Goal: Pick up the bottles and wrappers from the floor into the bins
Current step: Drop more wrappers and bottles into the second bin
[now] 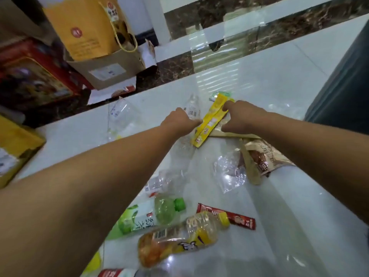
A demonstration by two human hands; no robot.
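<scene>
Both my hands reach to a long yellow wrapper lying on the white tiled floor. My left hand touches its left edge with fingers curled. My right hand pinches its upper right part. A clear bottle lies just behind the left hand. Nearer me lie a green-capped tea bottle, a yellow-capped orange bottle, a crushed clear bottle, a red stick wrapper, a brown snack bag and a clear plastic bag.
A cardboard box holding a yellow paper bag stands at the back left beside a red box. A yellow box sits at the left edge. A large clear bottle lies left. A dark bin stands right.
</scene>
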